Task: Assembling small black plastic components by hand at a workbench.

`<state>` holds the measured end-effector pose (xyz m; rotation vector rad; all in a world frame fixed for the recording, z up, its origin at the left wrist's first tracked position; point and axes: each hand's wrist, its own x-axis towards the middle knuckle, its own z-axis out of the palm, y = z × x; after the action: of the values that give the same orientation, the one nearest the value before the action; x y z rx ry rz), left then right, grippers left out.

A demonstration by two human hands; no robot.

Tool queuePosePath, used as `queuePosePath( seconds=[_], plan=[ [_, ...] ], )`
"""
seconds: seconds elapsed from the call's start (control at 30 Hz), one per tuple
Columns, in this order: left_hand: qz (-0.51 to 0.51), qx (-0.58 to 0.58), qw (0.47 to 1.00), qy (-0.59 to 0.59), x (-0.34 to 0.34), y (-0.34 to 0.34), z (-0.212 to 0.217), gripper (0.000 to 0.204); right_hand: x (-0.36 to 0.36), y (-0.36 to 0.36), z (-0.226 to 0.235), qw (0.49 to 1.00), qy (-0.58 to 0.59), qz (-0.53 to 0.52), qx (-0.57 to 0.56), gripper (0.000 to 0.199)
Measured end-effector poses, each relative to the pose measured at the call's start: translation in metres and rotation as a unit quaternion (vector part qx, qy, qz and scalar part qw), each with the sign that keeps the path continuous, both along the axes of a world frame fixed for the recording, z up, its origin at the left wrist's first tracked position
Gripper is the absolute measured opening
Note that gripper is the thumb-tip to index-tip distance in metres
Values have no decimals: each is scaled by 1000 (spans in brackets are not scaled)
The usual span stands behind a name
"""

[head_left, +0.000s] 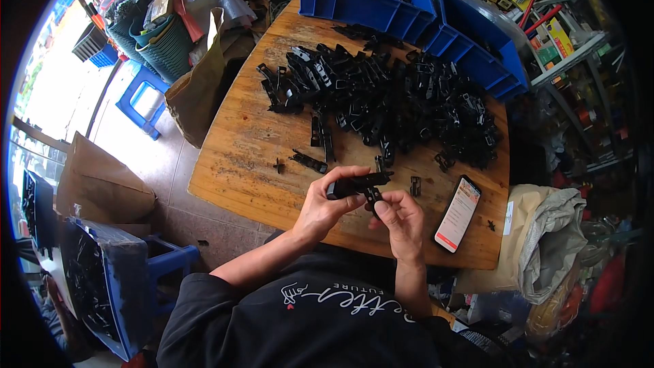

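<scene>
Left hand closed in a firm grip around a long black plastic part, held level above the near edge of the wooden worktop. Right hand pinching a smaller black piece against the underside of that part, thumb on top. Big pile of black parts beyond, two blue bins behind it. Phone lying just right of the hands.
</scene>
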<state>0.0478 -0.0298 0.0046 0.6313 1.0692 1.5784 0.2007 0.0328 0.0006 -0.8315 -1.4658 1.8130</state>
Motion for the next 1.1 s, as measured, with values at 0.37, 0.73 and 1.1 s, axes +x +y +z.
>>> queuePosePath(
  seconds=[0.37,0.73,1.1],
  plan=[
    [-36,-13,990,138,0,1,-1,33,7,3,9,999,-36,-16,-16,30],
    [1,-52,991,-124,-1,-6,-18,33,-2,-6,-11,998,-47,1,39,27],
    [81,99,938,-322,-66,-20,-16,26,-90,39,-3,839,-230,-9,492,25]
  ],
)
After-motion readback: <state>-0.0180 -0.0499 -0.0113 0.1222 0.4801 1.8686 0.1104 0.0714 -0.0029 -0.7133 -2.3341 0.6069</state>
